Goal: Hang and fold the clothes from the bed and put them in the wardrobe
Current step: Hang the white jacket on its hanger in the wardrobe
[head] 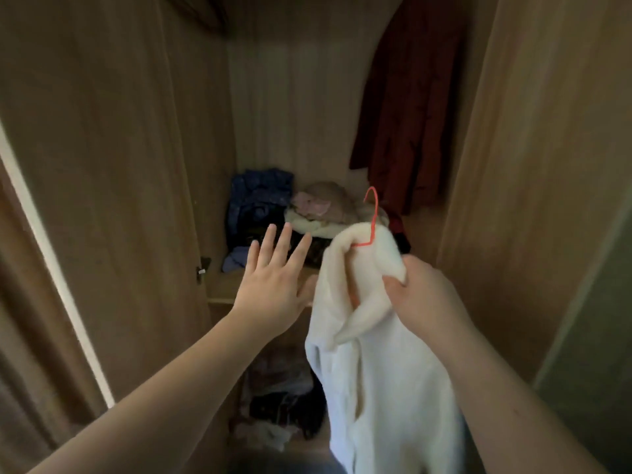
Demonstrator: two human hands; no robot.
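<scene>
I stand in front of an open wooden wardrobe point(290, 97). My right hand point(420, 295) grips the shoulder of a white fleecy garment point(383, 388) that hangs on a thin red wire hanger point(373, 217), whose hook sticks up above the cloth. My left hand point(273, 271) is held out flat beside the garment with its fingers spread and straight, holding nothing; its thumb is hidden behind the cloth's edge. A dark red coat point(410, 114) hangs inside at the upper right.
A wooden shelf point(232, 285) in the wardrobe carries piles of clothes: dark blue ones point(256, 203) at the left, pink and cream ones point(321, 206) beside them. More crumpled clothes point(280, 398) lie below. The open wardrobe door point(102, 200) stands at the left, a side panel point(530, 165) at the right.
</scene>
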